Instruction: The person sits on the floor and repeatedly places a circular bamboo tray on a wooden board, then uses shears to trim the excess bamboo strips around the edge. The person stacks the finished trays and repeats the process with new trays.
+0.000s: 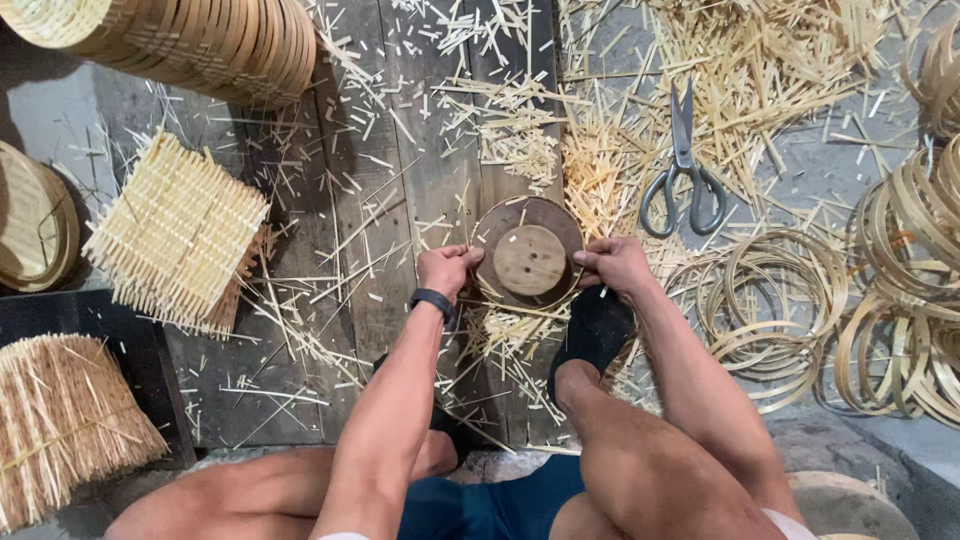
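Here, round dark wooden disc (528, 250), paler hub.

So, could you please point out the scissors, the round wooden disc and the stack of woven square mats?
scissors (683, 165): head view, at the pivot.
round wooden disc (529, 260): head view, centre of its pale top.
stack of woven square mats (175, 232): head view, middle of the top mat.

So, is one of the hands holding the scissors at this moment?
No, the scissors lie alone among the bamboo scraps, while the left hand and the right hand both grip the round wooden form.
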